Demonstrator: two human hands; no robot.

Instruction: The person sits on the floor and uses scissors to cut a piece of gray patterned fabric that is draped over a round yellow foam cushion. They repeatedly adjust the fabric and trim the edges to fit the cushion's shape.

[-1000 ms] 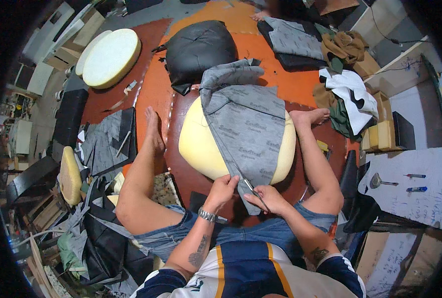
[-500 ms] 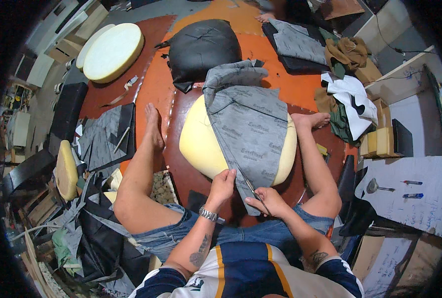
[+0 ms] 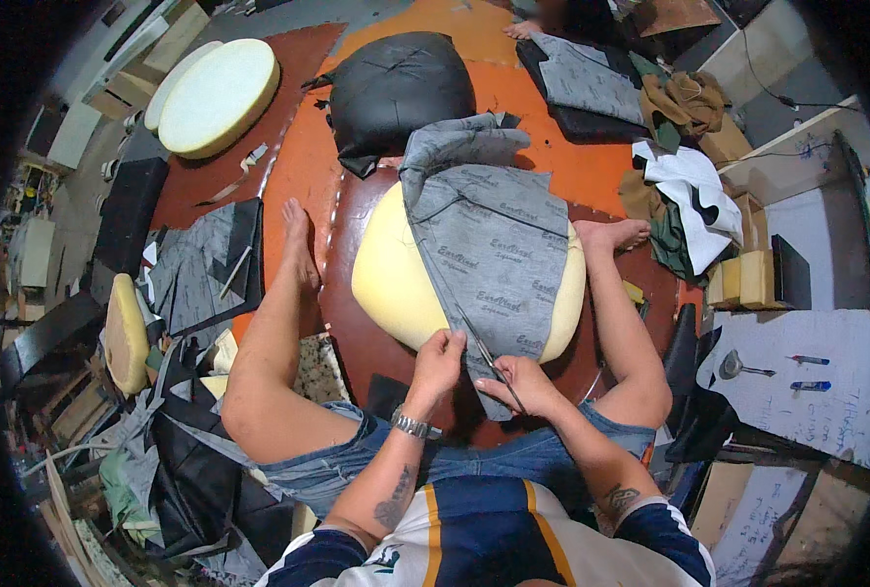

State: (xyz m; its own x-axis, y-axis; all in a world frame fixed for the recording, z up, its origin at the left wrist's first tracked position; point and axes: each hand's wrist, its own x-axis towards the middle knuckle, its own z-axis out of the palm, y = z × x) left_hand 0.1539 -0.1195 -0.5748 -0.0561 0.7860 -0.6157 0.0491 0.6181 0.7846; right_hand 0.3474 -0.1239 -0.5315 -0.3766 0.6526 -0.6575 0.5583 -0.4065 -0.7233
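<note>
A sheet of grey printed backing fabric [image 3: 503, 259] with dark seams drapes over a rounded yellow foam cushion [image 3: 386, 274] on the floor between my legs. At the near end of the sheet, my left hand [image 3: 439, 360] is closed, pinching the fabric's left edge between thumb and fingers. My right hand [image 3: 525, 384] is closed just right of it, over the fabric's narrow tip. A slim dark tool [image 3: 501, 375], which looks like scissors, lies in its grip along the fabric edge. The fingers partly hide it, and I cannot see whether its blades are apart.
Ahead sits a stuffed black cushion [image 3: 404, 96]. Round pale foam discs [image 3: 222, 98] lie at the far left. Grey fabric pieces [image 3: 205, 259] and black scraps [image 3: 200, 460] are on the left. White cloth [image 3: 685, 196] is heaped right. Markers [image 3: 809, 385] rest on a white board. Another person's hand [image 3: 523, 30] shows at the back.
My right hand has shifted slightly left and up along the fabric edge, with the slim tool still in it. My left hand barely moves and keeps its pinch.
</note>
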